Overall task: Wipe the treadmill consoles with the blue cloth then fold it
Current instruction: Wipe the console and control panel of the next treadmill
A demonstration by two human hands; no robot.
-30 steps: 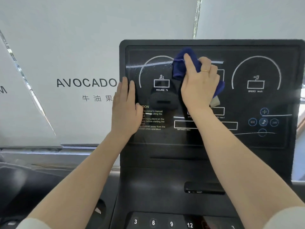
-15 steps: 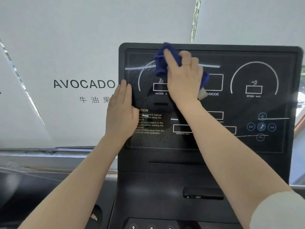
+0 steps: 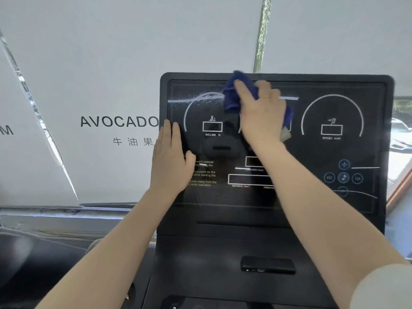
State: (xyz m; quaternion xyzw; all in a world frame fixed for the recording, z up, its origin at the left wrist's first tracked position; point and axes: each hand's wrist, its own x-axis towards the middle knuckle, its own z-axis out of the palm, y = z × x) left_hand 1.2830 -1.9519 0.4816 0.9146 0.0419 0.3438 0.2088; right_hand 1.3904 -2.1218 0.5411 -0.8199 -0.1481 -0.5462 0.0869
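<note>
Up near the top edge of the treadmill console, the right hand presses the blue cloth against the dark panel.
Its fingers lie fairly straight and close together over the bunched cloth — a thin ring shows on one of them — and folds of blue stick out above the fingertips and past the far side of the palm. The cloth sits between the incline dial and the middle of the screen, well apart from the speed dial. The left hand rests flat on the console's left border, fingers straight and pressed together, thumb out to the side — holding nothing. Behind the console stands a white wall sign reading AVOCADO.
</note>
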